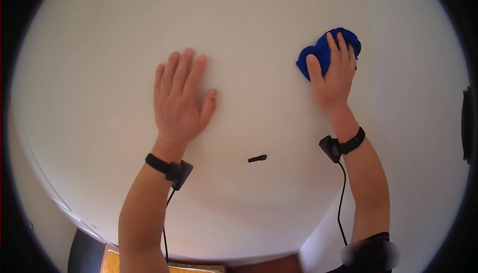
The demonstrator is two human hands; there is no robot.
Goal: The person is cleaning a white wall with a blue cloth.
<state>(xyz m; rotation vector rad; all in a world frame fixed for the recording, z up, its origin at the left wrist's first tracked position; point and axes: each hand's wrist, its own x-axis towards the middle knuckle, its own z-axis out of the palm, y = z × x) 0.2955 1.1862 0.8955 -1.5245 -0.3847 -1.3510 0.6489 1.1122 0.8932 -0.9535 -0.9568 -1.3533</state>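
Note:
My right hand (336, 76) presses a crumpled blue cloth (321, 51) against the pale wall (249, 98) at the upper right. Its thumb and fingers lie over the cloth, and part of the cloth sticks out around them. To the left, my left hand (181, 98) rests on the same surface with fingers stretched out and thumb apart. It holds nothing. Between and below the hands, a small dark strip-like object (257, 158) shows against the wall; I cannot tell what it is.
Each wrist wears a black strap with a small device, the left one (178, 173) and the right one (332, 148), trailing thin cables. A second wall (413, 123) meets this one on the right. Brown wood (266, 268) and a yellow panel (112, 261) lie along the lower edge.

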